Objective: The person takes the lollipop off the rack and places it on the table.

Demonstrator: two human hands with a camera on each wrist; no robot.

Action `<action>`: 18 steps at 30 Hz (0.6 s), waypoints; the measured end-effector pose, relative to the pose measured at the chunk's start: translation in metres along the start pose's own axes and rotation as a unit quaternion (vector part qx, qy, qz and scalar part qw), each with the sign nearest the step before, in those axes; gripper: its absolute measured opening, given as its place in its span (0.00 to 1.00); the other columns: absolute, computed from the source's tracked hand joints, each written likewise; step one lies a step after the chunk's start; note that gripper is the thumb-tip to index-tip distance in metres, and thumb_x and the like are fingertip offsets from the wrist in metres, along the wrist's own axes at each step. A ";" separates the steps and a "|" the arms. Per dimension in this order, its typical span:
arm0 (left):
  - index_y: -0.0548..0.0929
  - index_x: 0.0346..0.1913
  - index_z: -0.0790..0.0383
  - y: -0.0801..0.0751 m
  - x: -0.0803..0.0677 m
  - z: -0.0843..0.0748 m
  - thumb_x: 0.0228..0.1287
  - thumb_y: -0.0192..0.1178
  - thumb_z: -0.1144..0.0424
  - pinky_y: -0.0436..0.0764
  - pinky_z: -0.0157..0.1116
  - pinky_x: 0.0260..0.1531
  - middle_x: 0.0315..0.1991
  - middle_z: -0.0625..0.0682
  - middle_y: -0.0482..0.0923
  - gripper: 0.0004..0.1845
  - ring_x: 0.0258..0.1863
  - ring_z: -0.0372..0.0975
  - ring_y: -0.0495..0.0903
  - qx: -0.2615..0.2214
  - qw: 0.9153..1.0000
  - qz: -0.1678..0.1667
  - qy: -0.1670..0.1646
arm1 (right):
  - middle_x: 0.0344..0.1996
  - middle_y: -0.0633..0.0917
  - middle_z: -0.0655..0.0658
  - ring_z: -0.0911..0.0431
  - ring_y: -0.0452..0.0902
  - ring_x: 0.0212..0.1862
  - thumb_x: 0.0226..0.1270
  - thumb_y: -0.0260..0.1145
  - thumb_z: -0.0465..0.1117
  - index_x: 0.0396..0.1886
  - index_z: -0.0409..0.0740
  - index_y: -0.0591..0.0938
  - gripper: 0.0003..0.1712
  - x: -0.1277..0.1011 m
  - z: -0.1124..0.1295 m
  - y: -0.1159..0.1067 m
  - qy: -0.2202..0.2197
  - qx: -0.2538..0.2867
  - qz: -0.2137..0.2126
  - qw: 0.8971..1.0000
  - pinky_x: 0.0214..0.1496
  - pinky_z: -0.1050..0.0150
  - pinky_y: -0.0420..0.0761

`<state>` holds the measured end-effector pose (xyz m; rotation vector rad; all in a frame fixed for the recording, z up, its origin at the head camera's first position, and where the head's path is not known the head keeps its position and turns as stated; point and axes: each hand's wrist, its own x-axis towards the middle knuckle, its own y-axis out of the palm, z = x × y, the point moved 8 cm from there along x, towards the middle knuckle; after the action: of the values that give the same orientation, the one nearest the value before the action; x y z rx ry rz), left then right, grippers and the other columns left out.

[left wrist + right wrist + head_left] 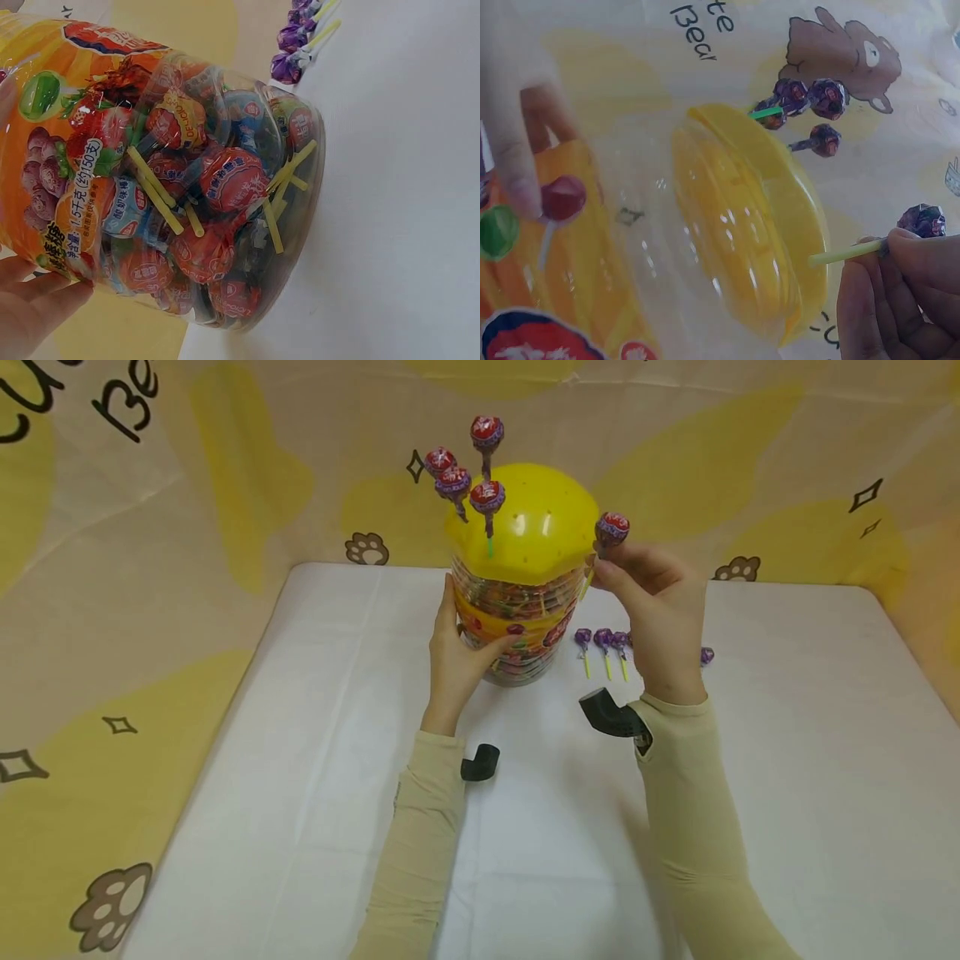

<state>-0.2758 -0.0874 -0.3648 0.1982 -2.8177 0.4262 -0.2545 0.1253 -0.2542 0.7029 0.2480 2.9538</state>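
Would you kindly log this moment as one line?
left hand: holds candy jar | right hand: pinches lollipop at yellow lid | spare lollipops on table

Long beige sleeves [420,843]; black wrist-mounted cameras [611,714]; bare hands [663,610].

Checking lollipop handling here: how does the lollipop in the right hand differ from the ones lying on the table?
The held lollipop is pinched by the right hand beside the yellow lid; the table lollipops lie loose in a row. Its wrapper shows red; theirs look purple. All are wrapped, on pale green sticks.
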 end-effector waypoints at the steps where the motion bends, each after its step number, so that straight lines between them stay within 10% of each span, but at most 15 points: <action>1: 0.44 0.75 0.59 0.000 0.000 -0.001 0.49 0.74 0.57 0.64 0.43 0.65 0.73 0.55 0.51 0.58 0.70 0.43 0.55 -0.001 1.000 0.000 0.002 | 0.36 0.85 0.39 0.50 0.81 0.36 0.60 0.66 0.30 0.36 0.34 0.86 0.06 -0.003 -0.002 -0.004 -0.001 -0.006 -0.003 1.000 0.47 0.62 0.81; 18: 0.44 0.75 0.61 0.000 -0.001 -0.004 0.48 0.74 0.58 0.64 0.42 0.65 0.73 0.56 0.50 0.58 0.70 0.43 0.55 -0.006 1.000 -0.001 0.006 | 0.29 0.85 0.51 0.60 0.81 0.31 0.60 0.65 0.27 0.37 0.26 0.82 0.06 -0.045 -0.063 -0.061 0.155 -0.119 0.027 0.980 0.40 0.72 0.82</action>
<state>-0.2735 -0.0863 -0.3620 0.1942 -2.8071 0.4075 -0.2402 0.1707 -0.3401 0.2218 -0.1055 3.0605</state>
